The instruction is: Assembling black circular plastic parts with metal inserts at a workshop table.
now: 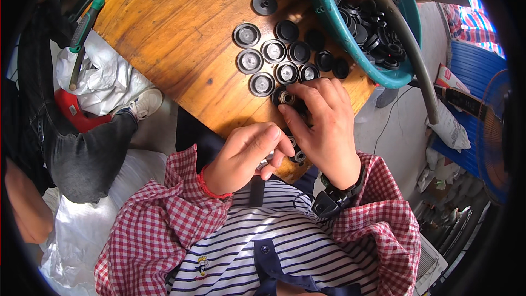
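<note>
surface: wooden table [175,38], warm brown, its near edge just under both hands.
left hand [246,156]: fingers curled inward, pinching small metal-and-black parts [267,163] between thumb and fingertips; a red band sits at the wrist.
right hand [326,126]: fingers bent down, tips pressing on a black round cap [285,97] at the table's near edge; a black watch is on the wrist.
below the right fingers: another small ring part [299,156] at the table edge, just beside the left fingertips.
just beyond the fingertips: rows of black round caps with shiny centres [274,60], lying flat and touching one another.
farther right of the fingers: teal basin [329,5] heaped with more black caps, a grey hose [411,49] across its rim.
far left: green-handled screwdriver [82,33] off the table edge, another person's dark trouser leg [87,153] and white shoe below it.
</note>
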{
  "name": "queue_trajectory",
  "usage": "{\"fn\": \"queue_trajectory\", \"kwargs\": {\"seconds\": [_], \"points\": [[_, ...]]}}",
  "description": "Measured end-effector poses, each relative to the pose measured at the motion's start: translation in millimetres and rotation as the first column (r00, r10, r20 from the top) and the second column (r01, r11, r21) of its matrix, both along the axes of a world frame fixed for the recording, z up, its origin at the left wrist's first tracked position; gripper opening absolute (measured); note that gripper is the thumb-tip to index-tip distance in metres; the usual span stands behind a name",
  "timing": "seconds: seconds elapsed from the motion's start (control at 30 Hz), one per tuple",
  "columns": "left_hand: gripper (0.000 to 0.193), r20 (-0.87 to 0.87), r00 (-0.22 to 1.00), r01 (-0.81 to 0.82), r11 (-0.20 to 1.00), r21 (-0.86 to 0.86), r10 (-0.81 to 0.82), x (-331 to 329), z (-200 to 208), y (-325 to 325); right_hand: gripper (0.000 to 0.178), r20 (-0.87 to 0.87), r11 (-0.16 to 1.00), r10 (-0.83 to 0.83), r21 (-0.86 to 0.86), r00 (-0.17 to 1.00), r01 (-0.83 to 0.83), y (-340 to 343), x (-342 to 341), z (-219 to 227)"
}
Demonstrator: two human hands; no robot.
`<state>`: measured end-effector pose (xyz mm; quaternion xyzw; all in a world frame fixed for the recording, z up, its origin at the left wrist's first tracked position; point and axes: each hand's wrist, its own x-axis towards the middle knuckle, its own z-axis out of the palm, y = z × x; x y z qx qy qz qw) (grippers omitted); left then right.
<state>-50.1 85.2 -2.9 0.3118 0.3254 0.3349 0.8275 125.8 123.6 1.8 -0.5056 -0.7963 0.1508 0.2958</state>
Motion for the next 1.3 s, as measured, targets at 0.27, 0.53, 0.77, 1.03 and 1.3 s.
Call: {"fn": "queue_trajectory", "kwargs": {"seconds": [0.27,0.53,0.77,1.03,1.3], "points": [[0.04,0.009,1.0,0.006,1.0,0.007,-0.007,1,-1,1,0.029,0.03,1.0,-0.021,0.0,0.999,0.021,0,-2,2],[0.041,-0.007,1.0,-0.016,1.0,0.007,0.016,3,-4,0,0.029,0.046,0.999,-0.04,0.019,0.998,0.04,-1,-3,-5],[0.047,0.004,0.99,-0.138,0.988,0.063,0.139,5,-13,1,0.03,-0.125,0.991,-0.081,-0.114,0.989,0.067,-5,1,-2],[0.052,-0.082,0.977,-0.195,0.98,0.041,0.197,7,-8,2,0.031,-0.093,0.954,0.27,-0.108,0.958,-0.279,-15,0,13],[0.052,-0.072,0.993,-0.093,0.996,0.008,0.093,9,-5,2,0.028,-0.107,0.972,0.235,0.013,0.966,-0.235,-12,-2,10]]}}
